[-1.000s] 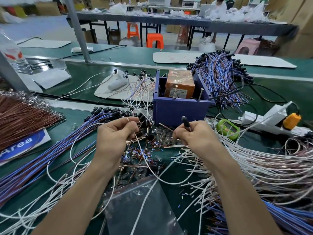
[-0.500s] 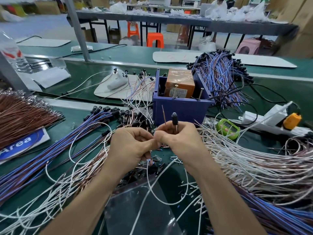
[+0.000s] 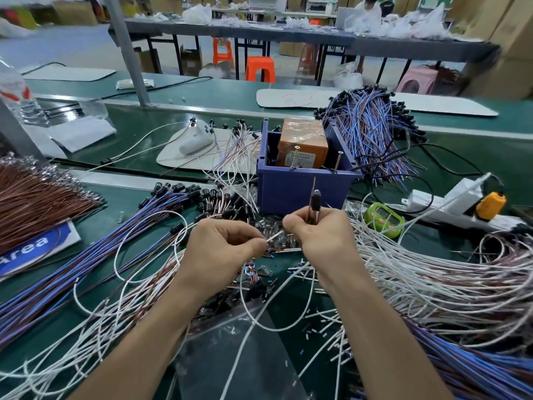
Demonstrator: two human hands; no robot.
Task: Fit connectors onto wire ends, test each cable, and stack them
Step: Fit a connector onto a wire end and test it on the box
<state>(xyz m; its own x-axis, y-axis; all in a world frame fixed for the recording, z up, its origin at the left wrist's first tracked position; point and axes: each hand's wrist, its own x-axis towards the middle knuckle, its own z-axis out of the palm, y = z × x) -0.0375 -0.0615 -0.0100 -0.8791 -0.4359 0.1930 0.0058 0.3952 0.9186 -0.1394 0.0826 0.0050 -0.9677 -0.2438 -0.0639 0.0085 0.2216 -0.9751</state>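
At the far left, a sheaf of brown wires [image 3: 37,197] lies on the green tabletop [image 3: 121,197], above a blue sign [image 3: 31,249]. Next to it, blue cables [image 3: 109,243] with black ends fan toward the middle, with loose white wires across them.

The left hand [image 3: 222,249] is curled, its thumb and forefinger pinching a white wire [image 3: 274,236] near its end. The bare tip pokes out to the right, just short of the other hand.

Small loose parts [image 3: 253,272] are scattered on the tabletop under and between the hands. A clear bag [image 3: 230,356] lies nearer the person, between the forearms.

The right hand [image 3: 320,235] is closed in a loose fist and pinches a black connector [image 3: 316,199]. The connector stands upright above the knuckles, with a thin brown lead beside it. Both hands are raised above the tabletop, close together but not touching.

Behind the connector is a blue box [image 3: 300,189] with an orange pack [image 3: 302,142] inside. Beyond the box, another blue bundle [image 3: 372,125] is heaped.

To the right sit a green timer [image 3: 382,219] and a white power strip [image 3: 438,203] with an orange plug [image 3: 490,202]. A thick pile of white wires [image 3: 432,272] sweeps off to the right edge.
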